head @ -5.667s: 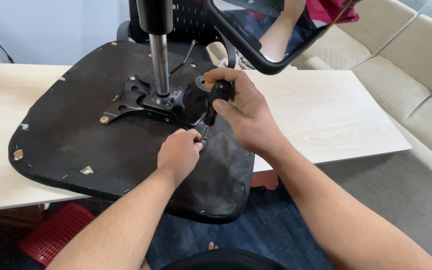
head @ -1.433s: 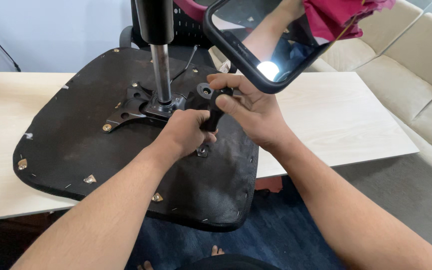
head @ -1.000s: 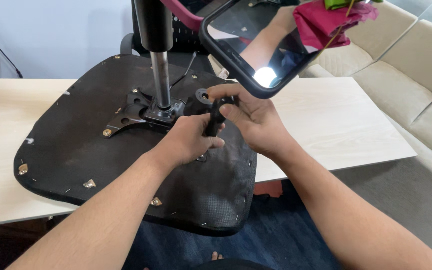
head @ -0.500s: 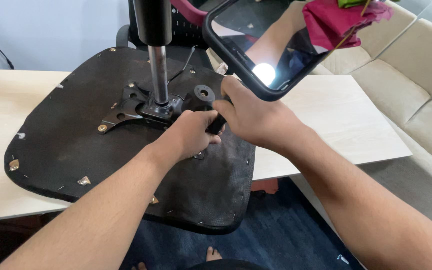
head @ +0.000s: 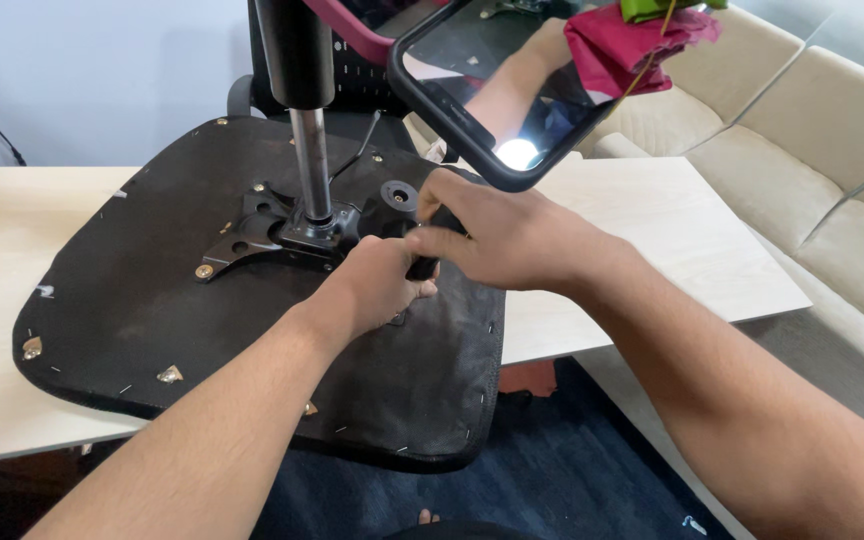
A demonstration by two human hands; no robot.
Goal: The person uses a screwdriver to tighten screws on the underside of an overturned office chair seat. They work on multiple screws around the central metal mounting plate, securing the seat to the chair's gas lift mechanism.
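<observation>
An upturned black chair seat [head: 142,310] lies on a pale wooden table [head: 672,240]. A black metal bracket [head: 272,230] with a chrome gas cylinder [head: 310,160] stands at its middle. My right hand [head: 507,235] grips a black lever handle [head: 422,262] beside the bracket, next to a round black knob [head: 398,194]. My left hand [head: 377,285] is closed just below it, fingers pressed against the same handle; what it pinches is hidden.
A phone [head: 512,70] with its light on hangs above the seat at the upper right, with pink cloth [head: 642,45] behind it. A beige sofa [head: 832,150] stands to the right. Dark blue carpet [head: 552,470] lies below the table edge.
My left hand has moved up from the seat's lower middle to meet the right hand at the lever. The view has shifted slightly; both hands stay on the handle.
</observation>
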